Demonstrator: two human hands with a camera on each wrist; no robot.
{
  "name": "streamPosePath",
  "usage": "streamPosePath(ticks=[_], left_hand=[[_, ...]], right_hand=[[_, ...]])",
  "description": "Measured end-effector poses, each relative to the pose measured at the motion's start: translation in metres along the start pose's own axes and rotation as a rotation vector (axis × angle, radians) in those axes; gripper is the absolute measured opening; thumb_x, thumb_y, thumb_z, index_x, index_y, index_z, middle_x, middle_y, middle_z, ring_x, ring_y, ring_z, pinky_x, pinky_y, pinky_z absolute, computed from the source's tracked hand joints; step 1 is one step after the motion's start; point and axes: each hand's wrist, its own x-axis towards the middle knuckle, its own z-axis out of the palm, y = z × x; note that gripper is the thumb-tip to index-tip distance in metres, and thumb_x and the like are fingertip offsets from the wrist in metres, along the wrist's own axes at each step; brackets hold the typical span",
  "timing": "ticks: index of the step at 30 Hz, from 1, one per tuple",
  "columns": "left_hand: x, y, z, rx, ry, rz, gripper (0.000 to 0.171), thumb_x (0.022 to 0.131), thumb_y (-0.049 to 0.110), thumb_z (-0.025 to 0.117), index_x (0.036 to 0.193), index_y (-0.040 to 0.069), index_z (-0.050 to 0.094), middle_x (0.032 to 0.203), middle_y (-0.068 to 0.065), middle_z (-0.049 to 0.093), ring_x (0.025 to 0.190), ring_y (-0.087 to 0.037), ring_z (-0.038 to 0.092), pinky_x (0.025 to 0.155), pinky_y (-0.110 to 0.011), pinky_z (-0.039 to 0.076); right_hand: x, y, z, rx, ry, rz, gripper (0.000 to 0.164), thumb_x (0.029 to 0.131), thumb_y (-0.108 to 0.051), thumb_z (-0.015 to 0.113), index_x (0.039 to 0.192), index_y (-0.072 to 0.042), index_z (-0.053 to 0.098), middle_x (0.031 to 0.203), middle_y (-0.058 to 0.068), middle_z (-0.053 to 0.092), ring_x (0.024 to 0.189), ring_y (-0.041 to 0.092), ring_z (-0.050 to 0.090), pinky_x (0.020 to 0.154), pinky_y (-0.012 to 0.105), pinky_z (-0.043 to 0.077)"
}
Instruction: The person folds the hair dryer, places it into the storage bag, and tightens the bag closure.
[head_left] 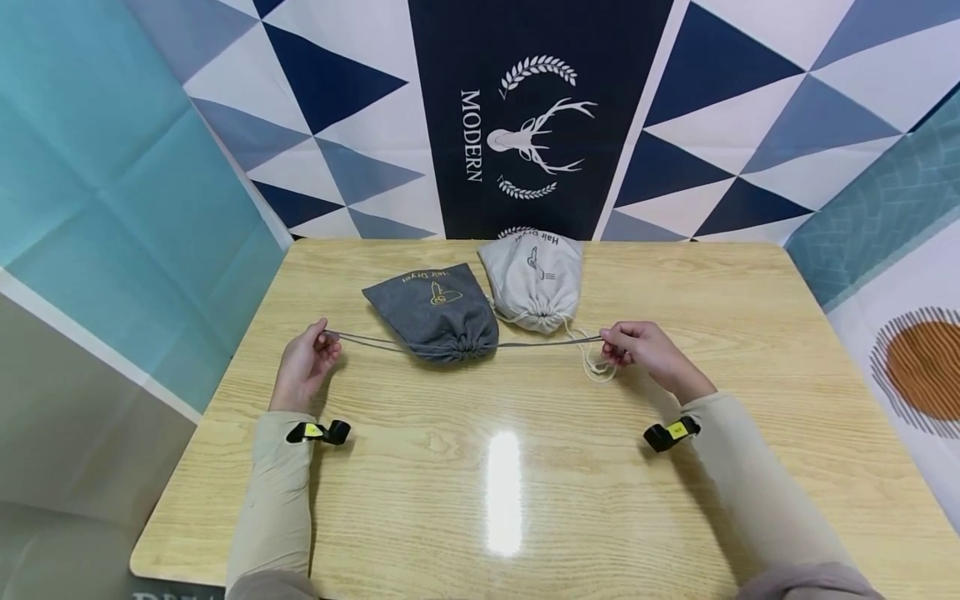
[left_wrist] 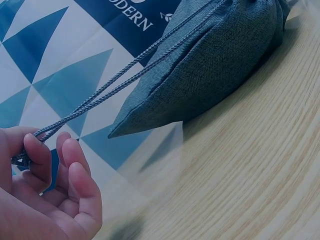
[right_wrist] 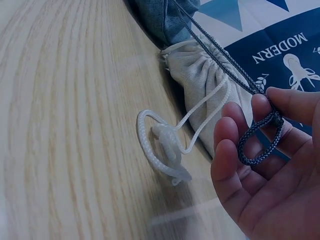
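Note:
A dark grey drawstring bag (head_left: 442, 308) printed "Hair Dryer" lies on the table with its mouth gathered shut. My left hand (head_left: 306, 362) pinches one end of its grey drawstring (left_wrist: 110, 92) between thumb and index finger. On the other side my right hand (head_left: 641, 354) pinches the opposite end, whose knotted loop (right_wrist: 257, 142) hangs over the fingers. Between bag and hands the cords run taut to both sides. Behind and to the right lies a light grey drawstring bag (head_left: 536, 279), also cinched, its white cord (right_wrist: 145, 137) trailing below my right hand.
The wooden table (head_left: 412, 483) ends at a wall covering (head_left: 360, 117) with blue triangles and a deer print. Teal fabric (head_left: 112, 192) hangs along the left side. Small black cameras, such as the one on my left wrist (head_left: 330, 432), sit on both sleeves.

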Motion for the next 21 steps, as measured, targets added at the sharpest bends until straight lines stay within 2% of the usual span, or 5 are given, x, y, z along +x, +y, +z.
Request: streamPosePath(ticks=[21], left_hand=[[0.0037, -0.0025, 0.0004, 0.003, 0.020, -0.008, 0.041, 0.103, 0.027, 0.049, 0.065, 0.012, 0.049, 0.066, 0.004, 0.064, 0.061, -0.006, 0.059, 0.059, -0.017, 0.049]], right_hand=[[0.0025, 0.0078, -0.0008, -0.012, -0.005, 0.009, 0.034, 0.101, -0.023, 0.054, 0.083, 0.006, 0.060, 0.075, 0.002, 0.065, 0.063, 0.009, 0.057, 0.059, 0.025, 0.051]])
